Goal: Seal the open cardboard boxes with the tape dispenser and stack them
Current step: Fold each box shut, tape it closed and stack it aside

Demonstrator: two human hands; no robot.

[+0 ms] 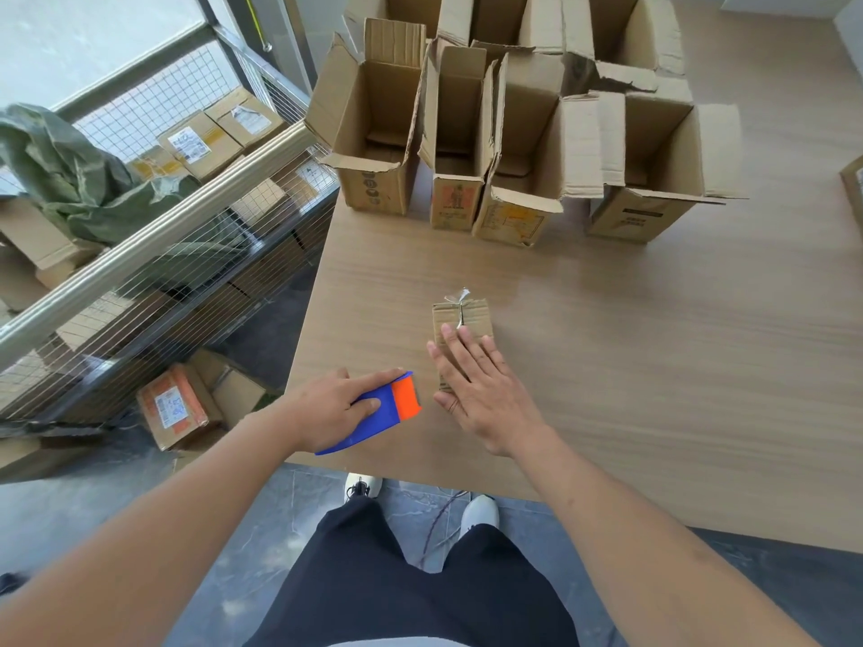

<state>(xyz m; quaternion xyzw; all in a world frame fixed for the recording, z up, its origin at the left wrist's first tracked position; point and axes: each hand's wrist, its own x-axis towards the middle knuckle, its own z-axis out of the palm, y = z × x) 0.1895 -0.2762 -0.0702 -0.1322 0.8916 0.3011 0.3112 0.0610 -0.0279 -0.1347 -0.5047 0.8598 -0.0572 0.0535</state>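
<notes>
left hand (327, 408) curled round the blue and orange tape dispenser (378, 410), low at the near edge of the counter (654, 366). right hand (481, 389) flat, fingers straight, pressing on a small closed cardboard box (462, 319) just beside the dispenser. a crumpled tail of clear tape (460, 298) sticking up at the far end of that box's seam. open cardboard boxes (467, 147) in a row at the back of the counter, flaps up, well apart from both hands.

likely troubles: loose tape tail folding onto itself or snagging fingers; seam lifting if not smoothed down; small light box sliding under the flat palm with nothing gripping it; dispenser so near the edge, easily knocked off toward the floor; torn, ragged flaps on the back boxes probably closing unevenly and leaving gaps under tape.
</notes>
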